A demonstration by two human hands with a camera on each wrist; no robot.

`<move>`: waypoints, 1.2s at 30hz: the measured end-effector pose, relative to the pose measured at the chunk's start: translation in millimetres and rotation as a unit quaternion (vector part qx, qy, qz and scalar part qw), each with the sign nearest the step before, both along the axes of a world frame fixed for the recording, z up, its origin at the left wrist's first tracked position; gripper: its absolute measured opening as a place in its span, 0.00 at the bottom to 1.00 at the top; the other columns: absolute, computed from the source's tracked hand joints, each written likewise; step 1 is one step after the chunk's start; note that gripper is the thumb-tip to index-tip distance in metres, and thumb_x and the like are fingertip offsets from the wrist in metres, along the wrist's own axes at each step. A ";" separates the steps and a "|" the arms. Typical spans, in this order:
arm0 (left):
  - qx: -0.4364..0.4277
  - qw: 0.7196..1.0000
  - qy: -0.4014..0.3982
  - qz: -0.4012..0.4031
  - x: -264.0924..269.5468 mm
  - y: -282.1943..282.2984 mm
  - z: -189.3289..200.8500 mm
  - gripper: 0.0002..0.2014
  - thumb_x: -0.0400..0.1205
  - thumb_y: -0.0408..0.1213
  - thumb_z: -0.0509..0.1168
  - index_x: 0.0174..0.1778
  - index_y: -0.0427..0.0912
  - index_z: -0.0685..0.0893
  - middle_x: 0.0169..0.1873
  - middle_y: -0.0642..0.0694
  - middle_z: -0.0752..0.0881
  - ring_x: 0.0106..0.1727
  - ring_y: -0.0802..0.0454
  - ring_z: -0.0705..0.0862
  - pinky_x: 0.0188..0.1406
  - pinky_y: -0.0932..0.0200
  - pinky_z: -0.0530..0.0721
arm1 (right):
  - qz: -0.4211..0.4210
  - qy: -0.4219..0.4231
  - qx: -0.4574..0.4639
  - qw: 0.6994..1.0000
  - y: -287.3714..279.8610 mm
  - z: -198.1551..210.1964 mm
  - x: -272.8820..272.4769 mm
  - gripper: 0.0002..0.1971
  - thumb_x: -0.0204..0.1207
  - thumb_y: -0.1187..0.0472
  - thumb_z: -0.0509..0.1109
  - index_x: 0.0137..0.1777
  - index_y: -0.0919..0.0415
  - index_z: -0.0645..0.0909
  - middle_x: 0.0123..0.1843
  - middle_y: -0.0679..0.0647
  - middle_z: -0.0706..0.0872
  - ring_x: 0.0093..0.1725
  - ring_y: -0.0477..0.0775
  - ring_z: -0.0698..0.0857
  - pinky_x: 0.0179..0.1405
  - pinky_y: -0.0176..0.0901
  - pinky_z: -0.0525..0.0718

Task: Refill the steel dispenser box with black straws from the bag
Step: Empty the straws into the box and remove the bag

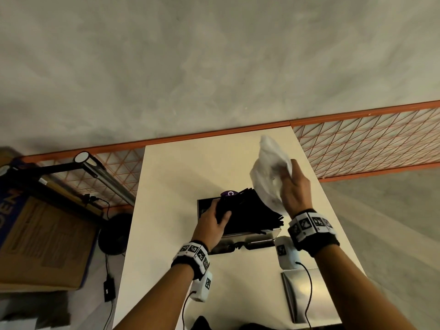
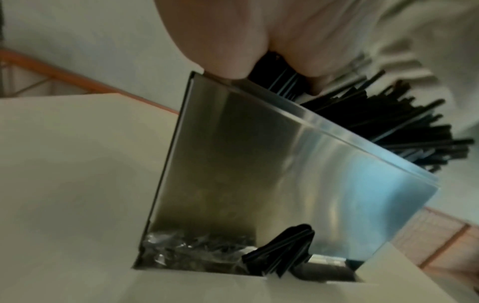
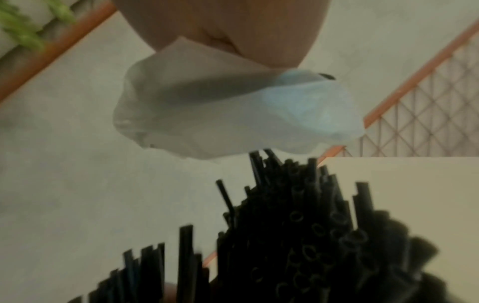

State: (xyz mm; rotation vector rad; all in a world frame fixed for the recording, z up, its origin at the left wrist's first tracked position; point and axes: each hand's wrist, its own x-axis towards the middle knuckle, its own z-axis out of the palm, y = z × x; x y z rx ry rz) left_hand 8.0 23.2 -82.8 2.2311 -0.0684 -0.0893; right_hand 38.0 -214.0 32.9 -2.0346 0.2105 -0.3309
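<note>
Across the white tabletop [image 1: 166, 177], the left hand [image 1: 214, 225] gripped black straws [image 1: 252, 210] over the steel dispenser box [image 1: 247, 236], the right hand [image 1: 295, 186] clutched the emptied bag [image 1: 266, 167] at two o'clock; protruding straws could spill.

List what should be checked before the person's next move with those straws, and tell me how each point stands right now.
1. Bag clear of the straws: ok, right hand holds it above them.
2. Left hand steadying the bundle: ok.
3. Straws lying flat inside the steel box: not ok, ends stick out over the rim.
4. Bag emptied: cannot tell.
5. Box upright on the table: ok.
</note>
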 end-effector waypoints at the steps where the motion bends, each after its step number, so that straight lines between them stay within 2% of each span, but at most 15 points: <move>1: -0.009 1.000 -0.004 0.005 0.3 0.2 0.3 0.23 0.89 0.50 0.66 0.80 0.50 0.74 0.64 0.50 0.88 0.66 0.52 0.85 0.59 0.67 0.77 | -0.006 0.003 -0.007 1.000 -4.1 -0.8 -0.5 0.06 0.87 0.61 0.60 0.53 0.65 0.72 0.39 0.63 0.82 0.37 0.64 0.77 0.35 0.51 0.71; 3: -0.028 1.000 -0.011 -0.002 1.0 1.2 -0.9 0.23 0.87 0.51 0.68 0.78 0.51 0.76 0.65 0.54 0.87 0.67 0.55 0.85 0.65 0.64 0.79 | 0.013 0.037 -0.031 0.999 -6.3 -8.0 -1.4 0.06 0.87 0.59 0.60 0.53 0.62 0.71 0.40 0.62 0.82 0.37 0.64 0.77 0.34 0.50 0.69; 6: -0.031 0.999 -0.007 -0.026 2.6 1.7 -4.3 0.28 0.84 0.54 0.72 0.78 0.52 0.76 0.70 0.55 0.81 0.71 0.58 0.80 0.74 0.55 0.79 | 0.075 0.095 -0.073 0.990 2.6 -28.0 -4.8 0.11 0.86 0.51 0.60 0.57 0.60 0.72 0.50 0.62 0.85 0.46 0.62 0.82 0.41 0.48 0.71; 9: -0.025 0.998 0.003 -0.063 1.8 0.3 -2.8 0.39 0.78 0.59 0.77 0.82 0.52 0.70 0.75 0.56 0.71 0.75 0.62 0.73 0.77 0.58 0.74 | 0.141 0.096 -0.110 0.979 19.5 -49.1 -14.5 0.21 0.82 0.43 0.60 0.68 0.56 0.74 0.61 0.58 0.84 0.58 0.61 0.82 0.51 0.49 0.74; 11: -0.030 0.996 0.019 -0.080 0.1 -1.9 -3.1 0.49 0.72 0.64 0.79 0.85 0.52 0.65 0.79 0.57 0.67 0.79 0.61 0.70 0.79 0.58 0.72 | 0.157 0.095 -0.129 0.975 28.7 -54.0 -19.3 0.28 0.78 0.39 0.57 0.73 0.54 0.73 0.67 0.57 0.82 0.65 0.61 0.79 0.63 0.54 0.76; 13: -0.017 0.996 0.024 -0.087 0.7 -3.9 -3.8 0.58 0.66 0.68 0.81 0.88 0.53 0.60 0.82 0.56 0.64 0.82 0.59 0.68 0.81 0.57 0.70 | 0.172 0.084 -0.128 0.973 36.2 -49.5 -19.8 0.33 0.75 0.37 0.55 0.75 0.55 0.74 0.71 0.57 0.81 0.68 0.61 0.78 0.69 0.55 0.74; 15: -0.002 0.996 0.013 -0.087 3.1 -5.9 -4.4 0.62 0.61 0.67 0.83 0.88 0.54 0.60 0.82 0.55 0.66 0.82 0.58 0.67 0.82 0.56 0.70 | 0.203 0.067 -0.128 0.968 43.7 -42.5 -19.7 0.35 0.74 0.36 0.54 0.75 0.57 0.74 0.73 0.57 0.80 0.71 0.59 0.76 0.72 0.55 0.71; 18: -0.002 0.997 0.008 -0.073 2.7 -4.2 -8.4 0.56 0.61 0.58 0.87 0.82 0.53 0.65 0.76 0.53 0.74 0.76 0.56 0.76 0.77 0.51 0.80 | 0.253 0.049 -0.167 0.952 53.6 -44.2 -22.2 0.32 0.76 0.36 0.59 0.76 0.53 0.72 0.75 0.52 0.78 0.74 0.57 0.75 0.74 0.55 0.70; 21: 0.013 0.998 0.031 -0.054 -1.5 -2.1 -8.6 0.48 0.68 0.50 0.85 0.80 0.53 0.63 0.74 0.50 0.78 0.72 0.52 0.81 0.71 0.56 0.82 | 0.271 0.048 -0.200 0.941 55.3 -51.3 -23.5 0.34 0.73 0.34 0.64 0.76 0.48 0.67 0.76 0.52 0.76 0.74 0.60 0.75 0.69 0.63 0.76; 23: -0.008 0.999 0.017 -0.041 -0.8 -3.7 -6.2 0.41 0.73 0.46 0.83 0.79 0.54 0.68 0.71 0.54 0.82 0.70 0.56 0.83 0.69 0.58 0.83 | 0.265 0.055 -0.226 0.936 52.2 -51.5 -22.1 0.39 0.68 0.33 0.66 0.77 0.48 0.65 0.77 0.52 0.74 0.74 0.61 0.74 0.70 0.64 0.75; 25: -0.042 0.999 0.012 -0.025 0.7 -5.7 -1.7 0.36 0.76 0.50 0.80 0.80 0.59 0.72 0.70 0.60 0.83 0.70 0.62 0.82 0.69 0.59 0.82 | 0.249 0.060 -0.238 0.937 47.3 -50.6 -20.5 0.42 0.65 0.32 0.68 0.77 0.48 0.64 0.76 0.53 0.74 0.73 0.62 0.75 0.69 0.65 0.75; 28: -0.049 0.999 0.017 -0.002 1.2 -4.3 -1.8 0.32 0.80 0.53 0.76 0.79 0.61 0.74 0.69 0.60 0.85 0.70 0.60 0.82 0.69 0.57 0.82 | 0.202 0.081 -0.205 0.954 38.1 -51.3 -18.1 0.39 0.70 0.34 0.70 0.78 0.49 0.65 0.76 0.53 0.74 0.72 0.62 0.75 0.64 0.63 0.79; 32: -0.033 0.999 0.010 -0.009 1.9 -2.6 -2.1 0.26 0.83 0.54 0.72 0.77 0.58 0.76 0.65 0.58 0.87 0.68 0.56 0.84 0.67 0.55 0.83 | 0.177 0.092 -0.172 0.965 29.7 -55.4 -13.8 0.32 0.75 0.38 0.70 0.75 0.49 0.67 0.74 0.54 0.76 0.71 0.60 0.76 0.65 0.62 0.80; 36: -0.044 0.999 0.003 -0.020 4.0 -3.4 -4.6 0.27 0.82 0.56 0.73 0.77 0.55 0.77 0.67 0.57 0.86 0.70 0.57 0.83 0.73 0.50 0.81 | 0.185 0.045 -0.173 0.966 33.2 -52.3 -14.0 0.26 0.76 0.38 0.63 0.70 0.49 0.70 0.69 0.53 0.80 0.66 0.60 0.79 0.60 0.63 0.81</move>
